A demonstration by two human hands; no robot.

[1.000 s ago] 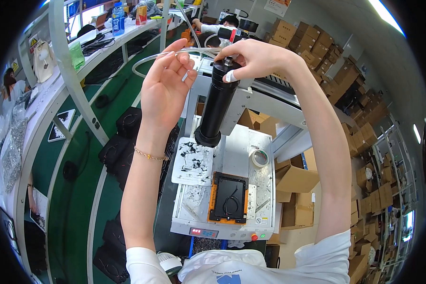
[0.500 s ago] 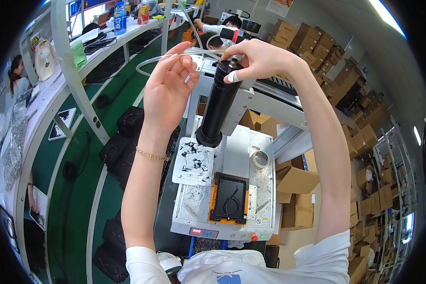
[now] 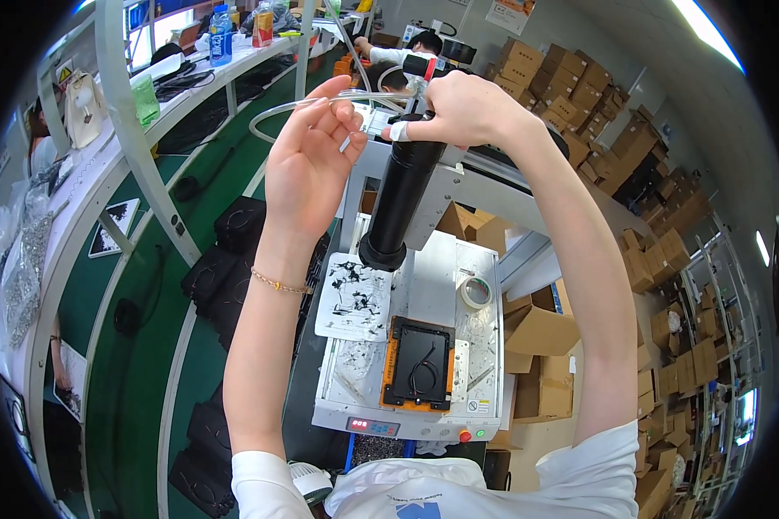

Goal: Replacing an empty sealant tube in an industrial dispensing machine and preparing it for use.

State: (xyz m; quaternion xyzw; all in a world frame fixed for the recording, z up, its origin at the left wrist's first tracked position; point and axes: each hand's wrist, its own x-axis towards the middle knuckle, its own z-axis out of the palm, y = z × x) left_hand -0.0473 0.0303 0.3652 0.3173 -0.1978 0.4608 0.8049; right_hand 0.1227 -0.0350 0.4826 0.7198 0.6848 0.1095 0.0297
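A long black cylinder (image 3: 405, 186) stands slightly tilted over the white benchtop machine (image 3: 424, 259). At its top is my right hand (image 3: 472, 112), closed, its taped thumb lying across the upper rim. The other right fingers curl beside the fitting above the cylinder; their tips are hidden. Palm toward me, my left hand (image 3: 307, 169) is raised left of the cylinder, fingers loosely curled about a clear tube (image 3: 273, 112). This tube loops out left and runs back to the cylinder's top. Below, a black frame part with a coiled cable (image 3: 423, 376) sits in an orange fixture (image 3: 390, 363).
A white sheet with black smears (image 3: 352, 298) and a tape roll (image 3: 475, 292) lie on the machine. Dark bundled parts (image 3: 225, 268) sit to the left, beside a long white bench (image 3: 86, 199). Open cardboard boxes (image 3: 541, 385) stand at right. People work farther back.
My right hand has shifted up on the cylinder's top, its fingers rising toward the fitting and its thumb now across the rim. My left hand has hardly moved.
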